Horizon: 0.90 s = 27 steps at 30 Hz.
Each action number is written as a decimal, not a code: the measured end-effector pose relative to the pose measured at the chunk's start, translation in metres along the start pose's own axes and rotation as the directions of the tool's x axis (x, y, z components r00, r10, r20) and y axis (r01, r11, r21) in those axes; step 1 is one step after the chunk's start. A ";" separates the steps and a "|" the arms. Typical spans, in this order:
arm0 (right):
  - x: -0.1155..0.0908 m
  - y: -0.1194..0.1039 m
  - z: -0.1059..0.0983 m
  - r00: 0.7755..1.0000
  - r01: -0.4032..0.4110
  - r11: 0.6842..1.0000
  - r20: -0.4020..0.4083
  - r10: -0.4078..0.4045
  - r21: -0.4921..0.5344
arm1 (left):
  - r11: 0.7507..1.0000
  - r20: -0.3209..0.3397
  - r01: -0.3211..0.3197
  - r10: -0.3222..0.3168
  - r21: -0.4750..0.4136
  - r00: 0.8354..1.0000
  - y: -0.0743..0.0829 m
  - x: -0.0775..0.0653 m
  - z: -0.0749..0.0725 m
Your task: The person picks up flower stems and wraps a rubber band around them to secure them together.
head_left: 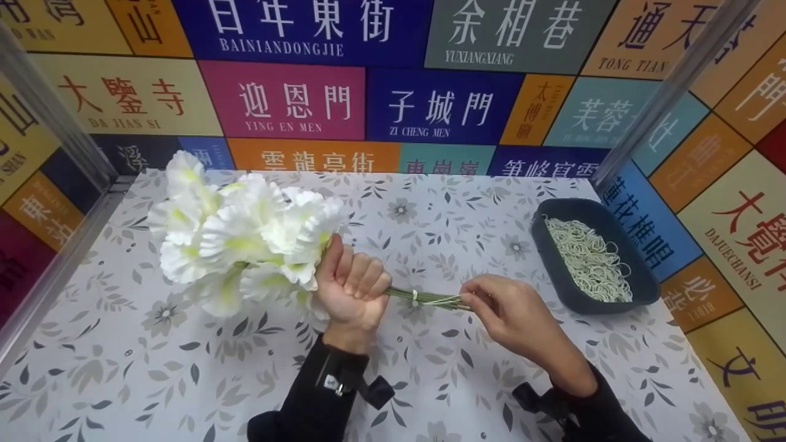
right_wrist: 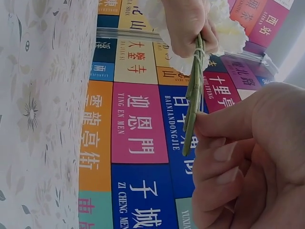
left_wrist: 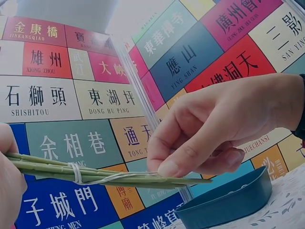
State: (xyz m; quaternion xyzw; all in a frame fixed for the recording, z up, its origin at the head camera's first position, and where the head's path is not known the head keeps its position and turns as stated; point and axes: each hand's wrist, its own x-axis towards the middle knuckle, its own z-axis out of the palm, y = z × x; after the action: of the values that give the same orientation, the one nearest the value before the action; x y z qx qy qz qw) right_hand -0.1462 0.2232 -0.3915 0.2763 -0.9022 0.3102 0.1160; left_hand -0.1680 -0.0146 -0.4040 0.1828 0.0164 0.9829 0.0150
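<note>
My left hand [head_left: 353,285] grips a bunch of artificial flowers [head_left: 245,230], white ruffled petals with yellow-green centres, by the stems just below the heads. The heads point left and the green stems [left_wrist: 43,168] run out rightward from the fist. A pale rubber band [left_wrist: 77,172] loops around the stems partway along. From that loop it stretches toward the stem ends, where my right hand [head_left: 519,316] pinches it between thumb and forefinger. In the right wrist view the thumb tip [right_wrist: 204,123] lies right against the stems, with the other fingers curled beneath.
A dark blue-grey plastic box [head_left: 554,276] stands on the right of the table, holding a pile of pale rubber bands [head_left: 589,261]. The table [head_left: 153,368] has a floral cover. Panels of coloured place-name signs [head_left: 288,101] enclose its back and sides, with metal posts at the corners.
</note>
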 end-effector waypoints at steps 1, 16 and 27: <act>0.000 0.001 0.000 1.000 0.005 1.000 0.004 -0.005 0.008 | 1.000 -0.001 0.006 -0.006 -0.001 1.000 0.000 0.000 0.000; 0.006 0.019 0.006 0.987 0.159 0.968 -0.002 -0.162 0.192 | 0.999 -0.032 0.033 -0.034 -0.038 0.999 0.002 0.001 0.001; 0.010 0.026 0.021 0.970 0.229 0.928 0.015 -0.244 0.294 | 0.991 -0.013 0.081 -0.083 -0.108 0.996 0.002 0.001 -0.003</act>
State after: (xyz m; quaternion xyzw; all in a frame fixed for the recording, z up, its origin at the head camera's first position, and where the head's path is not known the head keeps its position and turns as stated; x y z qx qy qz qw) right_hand -0.1701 0.2225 -0.4172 0.4050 -0.8097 0.4156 0.0874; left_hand -0.1705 -0.0163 -0.4062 0.1725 -0.0289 0.9824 0.0651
